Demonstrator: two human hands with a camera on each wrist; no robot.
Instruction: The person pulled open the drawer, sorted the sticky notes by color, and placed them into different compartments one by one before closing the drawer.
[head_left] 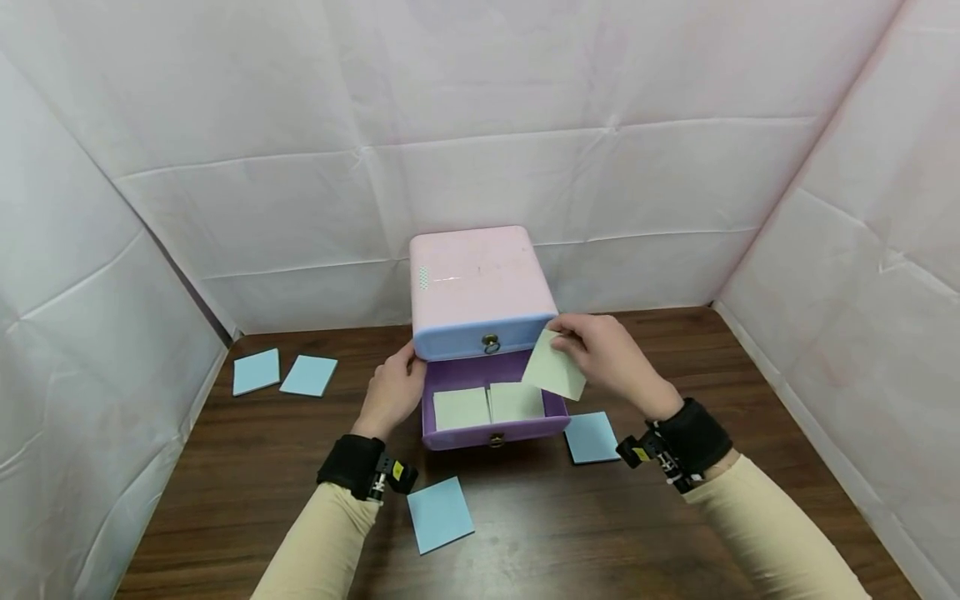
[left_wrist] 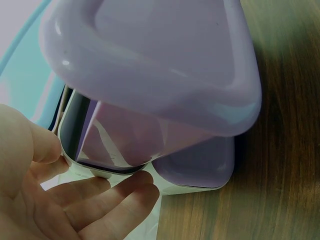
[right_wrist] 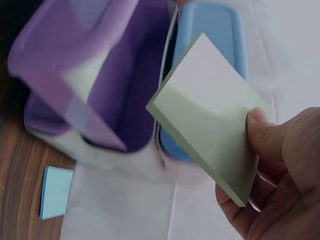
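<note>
A small pink cabinet (head_left: pixel 472 275) stands at the back of the wooden table. Its blue upper drawer (head_left: pixel 483 340) is closed, and its purple lower drawer (head_left: pixel 495 432) is pulled out with two pale green note pads (head_left: pixel 487 406) lying inside. My right hand (head_left: pixel 573 340) pinches a third pale green pad (head_left: pixel 553 368) tilted above the drawer's right side; the right wrist view shows this pad (right_wrist: pixel 210 115) held by thumb and fingers over the purple drawer (right_wrist: pixel 135 75). My left hand (head_left: pixel 401 375) rests with relaxed fingers (left_wrist: pixel 100 197) against the cabinet's left side beside the purple drawer (left_wrist: pixel 165 60).
Blue note pads lie on the table (head_left: pixel 525 533): two at the far left (head_left: pixel 256 371) (head_left: pixel 309 375), one near the left forearm (head_left: pixel 440 513), one right of the drawer (head_left: pixel 592 436). White sheeting walls close in the back and both sides.
</note>
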